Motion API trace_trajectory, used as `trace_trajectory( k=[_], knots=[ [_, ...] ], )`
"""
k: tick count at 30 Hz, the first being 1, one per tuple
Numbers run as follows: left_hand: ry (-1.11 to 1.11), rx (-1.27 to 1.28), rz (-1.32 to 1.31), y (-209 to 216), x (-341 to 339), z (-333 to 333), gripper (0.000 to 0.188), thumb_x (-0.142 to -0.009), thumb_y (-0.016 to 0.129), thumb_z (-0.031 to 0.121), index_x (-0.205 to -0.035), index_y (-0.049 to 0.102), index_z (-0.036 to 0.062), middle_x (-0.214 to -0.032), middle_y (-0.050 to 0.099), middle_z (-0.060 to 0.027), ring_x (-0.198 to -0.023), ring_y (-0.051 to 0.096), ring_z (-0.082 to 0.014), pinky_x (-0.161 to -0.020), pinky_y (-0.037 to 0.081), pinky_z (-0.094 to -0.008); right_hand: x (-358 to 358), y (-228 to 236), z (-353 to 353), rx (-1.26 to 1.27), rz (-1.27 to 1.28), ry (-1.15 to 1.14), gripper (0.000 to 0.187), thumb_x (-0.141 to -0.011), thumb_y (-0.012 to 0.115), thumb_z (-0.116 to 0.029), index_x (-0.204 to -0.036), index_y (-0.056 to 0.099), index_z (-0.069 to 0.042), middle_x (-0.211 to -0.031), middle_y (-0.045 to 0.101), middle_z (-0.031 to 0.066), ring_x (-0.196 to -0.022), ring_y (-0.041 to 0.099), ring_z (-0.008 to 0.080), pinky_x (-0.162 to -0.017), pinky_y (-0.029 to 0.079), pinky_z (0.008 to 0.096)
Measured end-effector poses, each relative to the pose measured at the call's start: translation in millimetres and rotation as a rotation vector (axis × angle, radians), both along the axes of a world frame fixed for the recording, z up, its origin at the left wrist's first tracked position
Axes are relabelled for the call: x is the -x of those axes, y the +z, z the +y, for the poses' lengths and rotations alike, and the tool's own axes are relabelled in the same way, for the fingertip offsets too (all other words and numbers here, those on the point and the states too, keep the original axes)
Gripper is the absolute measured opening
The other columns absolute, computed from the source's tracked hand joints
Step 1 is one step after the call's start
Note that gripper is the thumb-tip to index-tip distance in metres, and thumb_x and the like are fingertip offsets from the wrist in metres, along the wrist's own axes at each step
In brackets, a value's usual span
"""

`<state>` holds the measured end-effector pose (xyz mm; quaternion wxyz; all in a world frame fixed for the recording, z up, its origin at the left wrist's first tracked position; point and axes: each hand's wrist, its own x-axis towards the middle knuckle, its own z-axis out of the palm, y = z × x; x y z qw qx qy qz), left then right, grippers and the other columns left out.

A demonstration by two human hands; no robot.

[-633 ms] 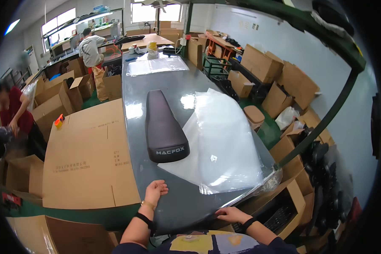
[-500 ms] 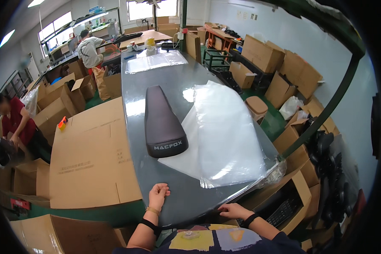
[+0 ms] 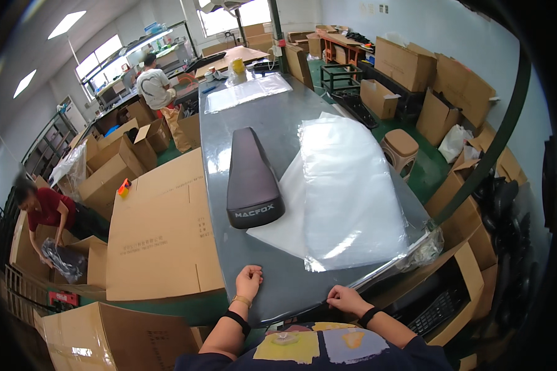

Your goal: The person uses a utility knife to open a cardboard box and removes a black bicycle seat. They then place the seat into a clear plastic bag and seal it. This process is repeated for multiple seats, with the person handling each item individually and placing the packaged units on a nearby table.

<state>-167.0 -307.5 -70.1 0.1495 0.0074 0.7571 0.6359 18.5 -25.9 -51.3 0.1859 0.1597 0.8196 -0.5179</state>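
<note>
On the grey table [image 3: 266, 133] lies a long padded bike seat [image 3: 254, 179], dark brown on top, with pale lettering on its black near end. Right of it is a stack of translucent white plastic bags [image 3: 353, 191], one bag slanting out toward the seat. My left hand [image 3: 249, 283] rests at the table's near left part, fingers curled and holding nothing, below the seat. Over the near edge is my right hand [image 3: 346, 299], its fingers bent together with nothing visible in them, just below the bags. Neither hand touches the seat or the bags.
A large flat cardboard sheet [image 3: 161, 241] lies left of the table. Open cartons stand on both sides, one [image 3: 439, 303] at the near right. A green post [image 3: 489, 151] rises at the right corner. At left, a person in red [image 3: 46, 210] handles a dark wrapped item.
The view has swung left, so the table appears farther right. My right hand is slightly further over the table edge. The person in red has lowered the dark wrapped item toward a carton.
</note>
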Motion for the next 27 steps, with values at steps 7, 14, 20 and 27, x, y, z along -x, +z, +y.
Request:
trace_trajectory(
  k=[7,14,20,27],
  knots=[
    [-0.044,0.154,-0.092,12,11,9,0.02,-0.09,0.059,0.015,-0.103,0.058,-0.0005,-0.085,0.063,-0.0053,-0.073,0.06,-0.0114,-0.065,0.05,-0.0248,19,31,0,-0.06,-0.114,-0.081,0.027,-0.081,0.074,-0.026,-0.082,0.056,-0.006,-0.064,0.068,0.0054,-0.057,0.068,0.0145,-0.054,0.049,0.0252],
    [0.138,-0.54,-0.548,86,62,78,0.079,-0.076,0.07,0.059,-0.121,0.044,-0.0008,-0.108,0.054,-0.0127,-0.105,0.055,-0.0231,-0.091,0.046,-0.0418,20,29,0,0.003,-0.118,-0.108,0.028,-0.078,0.076,-0.027,-0.078,0.057,-0.006,-0.062,0.067,0.0045,-0.057,0.067,0.0132,-0.054,0.049,0.0243],
    [0.428,-0.951,-0.725,114,91,143,0.087,-0.063,0.074,0.07,-0.107,0.049,-0.0012,-0.104,0.052,-0.0106,-0.1,0.056,-0.0241,-0.092,0.046,-0.0396,17,35,0,-0.023,-0.117,-0.132,0.027,-0.079,0.074,-0.03,-0.078,0.059,-0.008,-0.06,0.067,0.0027,-0.057,0.067,0.0129,-0.056,0.048,0.0254],
    [0.416,-0.7,-0.413,100,88,149,0.039,-0.082,0.074,0.037,-0.102,0.06,0.0059,-0.091,0.059,-0.0061,-0.085,0.065,-0.0218,-0.082,0.053,-0.0356,17,30,-1,0.023,-0.125,-0.175,0.026,-0.077,0.078,-0.022,-0.076,0.057,-0.006,-0.063,0.066,0.0032,-0.055,0.066,0.0121,-0.052,0.049,0.024]
  ],
)
